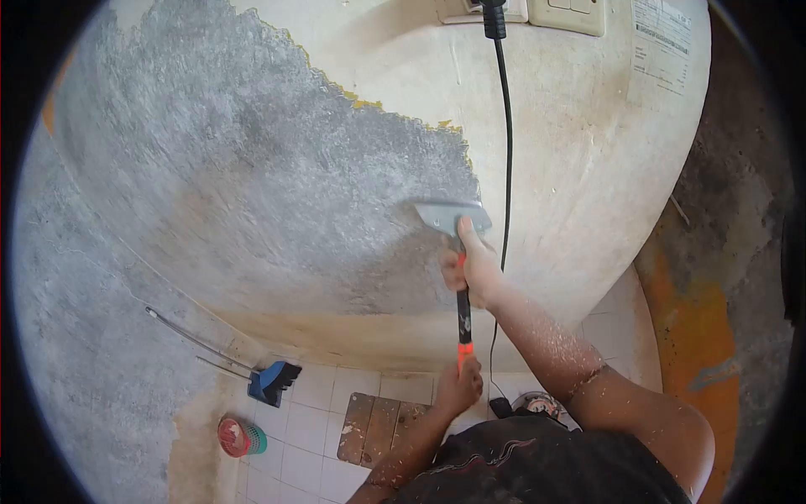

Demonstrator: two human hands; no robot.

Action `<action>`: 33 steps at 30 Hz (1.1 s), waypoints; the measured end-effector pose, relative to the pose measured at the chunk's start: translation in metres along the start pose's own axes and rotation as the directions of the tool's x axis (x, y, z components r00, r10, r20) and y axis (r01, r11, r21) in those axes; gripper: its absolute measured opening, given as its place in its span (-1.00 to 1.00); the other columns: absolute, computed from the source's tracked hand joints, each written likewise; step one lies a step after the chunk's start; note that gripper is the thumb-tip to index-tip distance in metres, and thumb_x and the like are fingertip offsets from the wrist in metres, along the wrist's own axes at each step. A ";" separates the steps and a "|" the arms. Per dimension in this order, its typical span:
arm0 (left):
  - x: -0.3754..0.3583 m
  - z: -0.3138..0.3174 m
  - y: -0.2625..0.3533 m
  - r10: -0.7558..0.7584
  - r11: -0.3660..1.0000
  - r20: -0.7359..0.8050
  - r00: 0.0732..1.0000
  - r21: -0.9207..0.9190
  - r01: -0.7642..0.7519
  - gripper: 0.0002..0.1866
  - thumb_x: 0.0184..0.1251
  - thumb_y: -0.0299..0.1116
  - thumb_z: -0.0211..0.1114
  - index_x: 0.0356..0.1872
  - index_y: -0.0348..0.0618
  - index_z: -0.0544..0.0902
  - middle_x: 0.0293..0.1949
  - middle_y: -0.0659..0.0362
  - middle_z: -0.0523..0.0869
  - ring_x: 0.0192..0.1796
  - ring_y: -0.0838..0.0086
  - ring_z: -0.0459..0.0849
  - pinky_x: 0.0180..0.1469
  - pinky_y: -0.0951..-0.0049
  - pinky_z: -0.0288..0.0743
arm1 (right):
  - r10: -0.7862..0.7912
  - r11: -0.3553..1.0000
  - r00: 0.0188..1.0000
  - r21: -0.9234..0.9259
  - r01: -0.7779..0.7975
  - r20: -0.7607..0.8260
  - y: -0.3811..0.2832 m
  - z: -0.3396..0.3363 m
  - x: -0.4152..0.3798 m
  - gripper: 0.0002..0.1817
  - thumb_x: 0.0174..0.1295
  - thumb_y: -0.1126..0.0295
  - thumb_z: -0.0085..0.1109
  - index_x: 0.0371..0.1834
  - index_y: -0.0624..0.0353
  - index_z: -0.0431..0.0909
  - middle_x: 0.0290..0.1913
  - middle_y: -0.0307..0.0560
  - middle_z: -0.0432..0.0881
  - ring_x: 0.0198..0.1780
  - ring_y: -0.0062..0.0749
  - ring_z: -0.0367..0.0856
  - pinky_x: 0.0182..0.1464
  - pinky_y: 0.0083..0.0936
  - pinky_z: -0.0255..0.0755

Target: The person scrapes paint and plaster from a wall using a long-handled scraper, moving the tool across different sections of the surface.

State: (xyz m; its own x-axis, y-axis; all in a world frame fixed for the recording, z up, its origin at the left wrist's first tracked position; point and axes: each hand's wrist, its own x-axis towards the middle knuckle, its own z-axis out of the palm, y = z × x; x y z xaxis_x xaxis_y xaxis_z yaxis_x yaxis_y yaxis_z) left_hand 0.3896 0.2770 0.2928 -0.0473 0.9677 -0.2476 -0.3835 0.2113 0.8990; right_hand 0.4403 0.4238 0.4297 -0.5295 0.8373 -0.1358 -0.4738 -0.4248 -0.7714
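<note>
A long-handled scraper [464, 315] with a wide grey metal head lies against the wall, its blade at the border between bare grey plaster [319, 168] and cream paint [571, 143]. My right hand [472, 267] grips the upper handle just below the head, thumb stretched up onto the metal. Lower down, my left hand [458, 386] is wrapped round the orange end of the handle. Pale flecks dot my right forearm. A ragged yellowish paint edge [361, 101] runs up and left from the blade.
A black cable [507, 151] hangs from the socket [567, 13] just right of the scraper. On the tiled floor are a blue broom head [275, 380], a red and green basket [242, 437], a brown wooden board [369, 428] and a round object [539, 405] near my body.
</note>
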 end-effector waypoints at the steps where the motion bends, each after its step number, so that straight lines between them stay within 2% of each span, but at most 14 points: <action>1: 0.003 0.000 0.006 0.024 0.999 -0.015 1.000 0.030 -0.023 -0.67 0.40 -0.19 -0.05 -0.57 -0.09 0.34 -0.73 0.34 0.33 -0.72 0.66 0.32 -0.69 0.58 0.18 | -0.017 0.999 1.000 -0.028 0.017 0.012 -0.005 0.005 0.000 -0.49 0.25 -0.21 -0.18 -0.25 0.04 0.36 -0.65 -0.34 0.28 -0.74 -0.69 0.07 -0.68 -0.69 -0.05; 3: 0.005 0.001 0.019 0.043 0.998 -0.039 0.998 0.056 -0.041 -0.67 0.40 -0.20 -0.06 -0.58 -0.10 0.33 -0.74 0.33 0.33 -0.72 0.66 0.31 -0.69 0.58 0.18 | -0.031 0.999 0.999 -0.013 0.032 0.034 -0.023 0.017 0.004 -0.50 0.25 -0.21 -0.17 -0.26 0.05 0.36 -0.64 -0.33 0.29 -0.73 -0.68 0.09 -0.68 -0.67 -0.02; 5: 0.006 0.001 0.035 0.136 0.974 0.048 0.990 0.174 -0.142 -0.63 0.40 -0.02 -0.15 -0.45 -0.08 0.32 -0.74 0.28 0.28 -0.74 0.59 0.27 -0.71 0.57 0.15 | -0.101 0.995 0.985 0.018 0.099 0.139 -0.033 0.024 0.006 -0.50 0.25 -0.21 -0.17 -0.24 0.05 0.36 -0.62 -0.31 0.29 -0.72 -0.67 0.10 -0.67 -0.67 0.00; 7: 0.002 0.004 0.021 0.125 0.983 0.045 0.991 0.133 -0.130 -0.61 0.41 0.00 -0.17 -0.47 -0.08 0.30 -0.75 0.29 0.26 -0.76 0.57 0.26 -0.72 0.54 0.14 | -0.111 0.993 0.991 -0.027 0.113 0.074 -0.022 0.020 0.003 -0.48 0.25 -0.21 -0.17 -0.21 0.07 0.34 -0.62 -0.29 0.29 -0.72 -0.66 0.10 -0.68 -0.67 0.01; 9: -0.005 0.001 -0.004 -0.031 0.999 0.017 0.999 -0.035 0.031 -0.63 0.42 -0.09 -0.12 -0.55 -0.09 0.32 -0.76 0.33 0.28 -0.74 0.63 0.31 -0.72 0.58 0.16 | 0.010 0.996 0.999 -0.089 -0.013 -0.031 0.002 0.002 0.005 -0.47 0.25 -0.21 -0.19 -0.18 0.09 0.32 -0.61 -0.28 0.29 -0.73 -0.65 0.11 -0.69 -0.66 0.02; 10: -0.007 0.000 -0.008 -0.055 0.998 0.050 0.997 -0.015 0.056 -0.61 0.43 -0.05 -0.14 -0.53 -0.08 0.32 -0.77 0.32 0.28 -0.75 0.61 0.31 -0.72 0.57 0.16 | 0.038 0.995 0.996 -0.089 -0.045 -0.076 0.009 0.001 0.005 -0.46 0.25 -0.21 -0.18 -0.20 0.11 0.31 -0.61 -0.27 0.30 -0.72 -0.66 0.11 -0.69 -0.66 0.02; 14: -0.001 -0.002 0.020 -0.067 0.998 0.024 0.997 0.014 0.067 -0.60 0.43 -0.05 -0.14 -0.53 -0.08 0.32 -0.77 0.33 0.27 -0.77 0.61 0.29 -0.73 0.57 0.16 | -0.082 0.993 0.996 -0.081 0.083 0.023 -0.011 0.015 0.009 -0.47 0.25 -0.20 -0.16 -0.19 0.10 0.31 -0.62 -0.31 0.27 -0.72 -0.66 0.11 -0.68 -0.66 0.01; 16: -0.001 -0.003 0.035 0.049 0.994 0.065 0.997 0.093 -0.055 -0.60 0.44 -0.04 -0.15 -0.53 -0.08 0.32 -0.78 0.32 0.27 -0.78 0.61 0.28 -0.73 0.56 0.16 | -0.078 0.995 0.997 -0.058 0.079 0.015 -0.015 0.020 0.005 -0.48 0.25 -0.20 -0.16 -0.20 0.09 0.31 -0.62 -0.32 0.26 -0.72 -0.67 0.12 -0.68 -0.66 0.01; 20: -0.010 -0.003 0.008 -0.033 0.994 0.034 0.999 0.104 0.029 -0.60 0.43 -0.03 -0.14 -0.54 -0.07 0.32 -0.78 0.31 0.28 -0.78 0.62 0.27 -0.74 0.58 0.15 | -0.001 0.997 0.998 -0.072 -0.003 -0.059 0.008 0.001 0.003 -0.49 0.26 -0.20 -0.17 -0.22 0.08 0.31 -0.62 -0.35 0.25 -0.70 -0.69 0.11 -0.68 -0.66 0.00; 22: -0.009 -0.002 0.008 -0.093 0.996 0.072 0.993 0.003 0.093 -0.60 0.43 -0.03 -0.13 -0.53 -0.07 0.32 -0.78 0.31 0.28 -0.78 0.62 0.27 -0.74 0.59 0.14 | -0.029 0.996 0.998 -0.085 0.025 -0.049 0.002 0.008 0.005 -0.49 0.26 -0.20 -0.17 -0.22 0.08 0.30 -0.61 -0.35 0.25 -0.70 -0.69 0.11 -0.68 -0.66 0.00; 24: -0.003 -0.004 0.025 -0.038 0.999 0.067 0.997 0.032 0.036 -0.60 0.43 -0.03 -0.13 -0.53 -0.07 0.32 -0.78 0.31 0.28 -0.78 0.62 0.26 -0.74 0.59 0.14 | -0.035 0.994 0.998 -0.106 0.029 -0.048 -0.009 0.017 0.005 -0.49 0.26 -0.20 -0.17 -0.22 0.07 0.30 -0.61 -0.35 0.25 -0.70 -0.69 0.11 -0.68 -0.66 -0.01; 27: -0.004 0.000 0.039 -0.001 0.998 0.054 0.999 0.058 -0.002 -0.59 0.42 0.00 -0.13 -0.54 -0.06 0.32 -0.78 0.32 0.27 -0.79 0.61 0.26 -0.75 0.59 0.12 | -0.118 0.992 0.990 -0.028 0.120 0.083 -0.019 0.026 0.005 -0.50 0.26 -0.19 -0.17 -0.22 0.07 0.31 -0.61 -0.35 0.26 -0.71 -0.68 0.10 -0.68 -0.66 -0.01; 29: -0.005 -0.005 0.019 -0.025 0.996 0.063 0.998 0.089 0.019 -0.57 0.42 0.01 -0.13 -0.55 -0.07 0.31 -0.78 0.32 0.27 -0.79 0.61 0.26 -0.75 0.60 0.11 | -0.061 0.995 0.997 -0.079 0.057 -0.049 -0.008 0.017 0.003 -0.49 0.25 -0.20 -0.15 -0.21 0.08 0.32 -0.61 -0.35 0.26 -0.70 -0.68 0.10 -0.67 -0.67 0.00; 33: -0.007 -0.006 0.012 -0.113 0.994 0.110 0.988 0.009 0.113 -0.56 0.42 0.02 -0.15 -0.56 -0.07 0.31 -0.78 0.32 0.27 -0.79 0.61 0.26 -0.76 0.59 0.11 | 0.014 0.998 0.994 -0.067 -0.021 -0.104 0.001 0.010 0.001 -0.47 0.24 -0.21 -0.14 -0.19 0.09 0.33 -0.59 -0.34 0.27 -0.69 -0.69 0.11 -0.66 -0.68 0.01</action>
State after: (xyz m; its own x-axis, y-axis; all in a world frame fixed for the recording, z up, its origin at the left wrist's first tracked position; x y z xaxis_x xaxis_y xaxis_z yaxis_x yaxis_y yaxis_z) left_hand 0.3798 0.2717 0.3027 0.0978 0.9469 -0.3063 -0.3778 0.3201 0.8688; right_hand 0.4323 0.4212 0.4346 -0.4602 0.8625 -0.2105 -0.4146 -0.4184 -0.8081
